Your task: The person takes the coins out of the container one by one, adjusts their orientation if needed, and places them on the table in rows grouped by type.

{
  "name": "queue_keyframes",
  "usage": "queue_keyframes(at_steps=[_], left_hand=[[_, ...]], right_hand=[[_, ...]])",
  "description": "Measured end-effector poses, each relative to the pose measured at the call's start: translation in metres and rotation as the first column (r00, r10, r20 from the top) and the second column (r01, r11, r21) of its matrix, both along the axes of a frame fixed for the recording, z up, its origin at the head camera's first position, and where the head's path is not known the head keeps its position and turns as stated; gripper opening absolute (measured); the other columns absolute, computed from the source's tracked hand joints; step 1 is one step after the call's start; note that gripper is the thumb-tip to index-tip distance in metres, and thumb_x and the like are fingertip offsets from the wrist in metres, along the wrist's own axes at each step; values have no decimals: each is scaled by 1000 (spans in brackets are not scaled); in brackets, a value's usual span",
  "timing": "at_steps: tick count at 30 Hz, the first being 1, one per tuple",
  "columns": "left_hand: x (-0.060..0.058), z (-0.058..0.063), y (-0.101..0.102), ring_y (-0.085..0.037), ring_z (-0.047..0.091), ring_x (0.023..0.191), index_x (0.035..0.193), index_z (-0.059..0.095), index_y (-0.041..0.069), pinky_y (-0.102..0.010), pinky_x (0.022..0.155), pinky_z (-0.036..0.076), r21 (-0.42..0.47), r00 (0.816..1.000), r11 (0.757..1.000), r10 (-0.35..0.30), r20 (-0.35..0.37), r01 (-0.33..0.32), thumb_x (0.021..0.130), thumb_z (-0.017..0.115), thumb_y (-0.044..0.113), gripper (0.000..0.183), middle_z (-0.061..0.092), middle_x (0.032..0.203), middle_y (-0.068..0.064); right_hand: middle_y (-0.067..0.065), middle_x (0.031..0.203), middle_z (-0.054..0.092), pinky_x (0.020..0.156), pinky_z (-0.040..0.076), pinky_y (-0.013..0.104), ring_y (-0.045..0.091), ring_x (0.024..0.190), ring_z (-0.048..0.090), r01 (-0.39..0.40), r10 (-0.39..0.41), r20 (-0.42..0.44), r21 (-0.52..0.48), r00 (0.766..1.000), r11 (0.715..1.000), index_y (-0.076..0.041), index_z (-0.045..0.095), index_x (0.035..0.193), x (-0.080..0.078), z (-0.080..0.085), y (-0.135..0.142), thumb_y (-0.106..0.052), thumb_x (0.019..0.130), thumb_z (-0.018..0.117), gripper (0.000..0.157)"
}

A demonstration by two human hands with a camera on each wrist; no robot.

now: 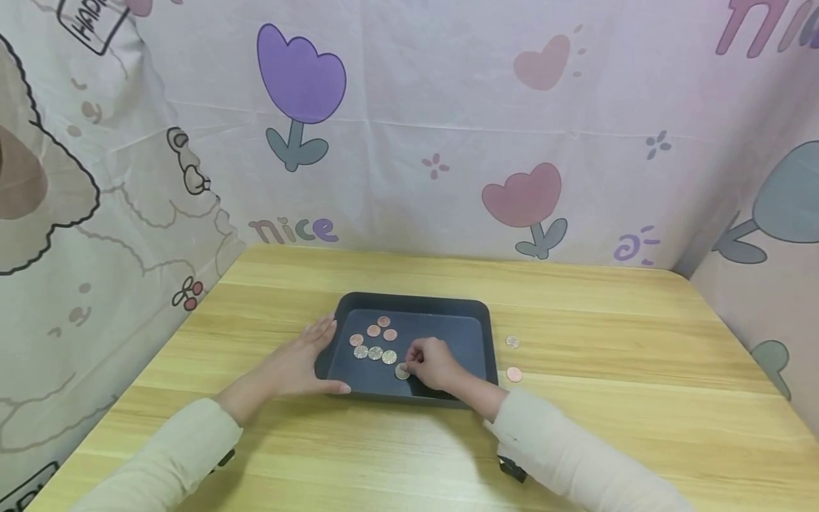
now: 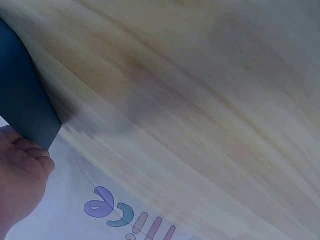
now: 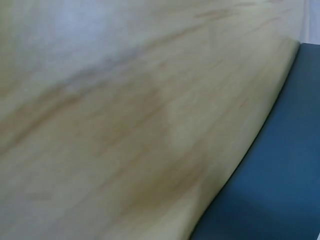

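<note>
A dark rectangular tray (image 1: 448, 320) lies on the wooden table, several coins inside it. Copper-coloured coins (image 1: 374, 331) are grouped toward its left back, and in front of them pale silvery coins (image 1: 375, 353) form a row. With thumb and fingertips my right hand (image 1: 434, 364) pinches the edge of another silvery coin (image 1: 402, 371) low over the tray floor. My left hand (image 1: 297, 364) spreads round the tray's front left corner, fingers along the left side and thumb at the front rim. In the left wrist view, its fingers (image 2: 30, 157) touch the tray wall (image 2: 30, 100).
Right of the tray, a silvery coin (image 1: 512, 342) and a copper-coloured coin (image 1: 514, 374) lie on the table (image 1: 614, 398). Printed cloth (image 1: 409, 92) hangs behind and at both sides. The right wrist view shows the tray's outer wall (image 3: 270, 180) beside the wood.
</note>
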State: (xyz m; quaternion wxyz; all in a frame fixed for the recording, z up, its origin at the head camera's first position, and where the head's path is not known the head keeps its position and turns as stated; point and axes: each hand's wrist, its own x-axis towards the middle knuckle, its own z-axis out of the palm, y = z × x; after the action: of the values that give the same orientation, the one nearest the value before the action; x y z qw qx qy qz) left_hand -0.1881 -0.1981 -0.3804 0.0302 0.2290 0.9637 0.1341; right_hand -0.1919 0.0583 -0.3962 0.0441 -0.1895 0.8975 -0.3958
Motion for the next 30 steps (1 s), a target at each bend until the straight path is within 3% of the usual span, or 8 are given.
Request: queue_keyframes(at_steps=[5,10,19,25,30], left_hand=[[0,0,0,-41,21,135,140,25,-3,-54,105,30,-5,1000,1000,-1,-6,1,62,60,73,115,18,150,-18],[0,1,1,-41,21,135,140,24,-3,-54,105,30,-6,1000,1000,-1,0,1,62,60,73,115,18,150,-18],[0,1,1,-42,21,135,140,25,-4,-53,106,29,-7,1000,1000,-4,-10,4,62,60,73,115,18,149,-19],[0,0,1,-41,21,135,140,25,-4,-52,106,28,-6,1000,1000,-3,-13,3,62,59,73,115,18,149,-19],[-1,-1,1,-40,21,135,140,25,-4,-52,107,27,-2,1000,1000,-6,-18,6,62,58,74,115,18,149,-19]], right_hand=[[2,58,54,46,36,18,7,49,42,56,-50,94,-59,994,997,0,62,71,-2,6,9,-7,84,60,16],[1,59,56,47,35,19,8,51,42,157,-131,192,-131,973,979,1,64,72,-5,15,18,-8,83,62,14],[4,65,60,51,40,21,10,57,47,229,-191,242,-140,951,963,-2,65,77,-8,31,41,-14,83,62,14],[-1,55,47,43,32,19,7,44,36,260,-195,296,-196,935,946,2,62,81,-8,38,62,-12,85,60,15],[-1,58,47,41,28,17,5,43,33,294,-217,329,-204,919,934,3,59,84,-7,41,79,-13,86,57,17]])
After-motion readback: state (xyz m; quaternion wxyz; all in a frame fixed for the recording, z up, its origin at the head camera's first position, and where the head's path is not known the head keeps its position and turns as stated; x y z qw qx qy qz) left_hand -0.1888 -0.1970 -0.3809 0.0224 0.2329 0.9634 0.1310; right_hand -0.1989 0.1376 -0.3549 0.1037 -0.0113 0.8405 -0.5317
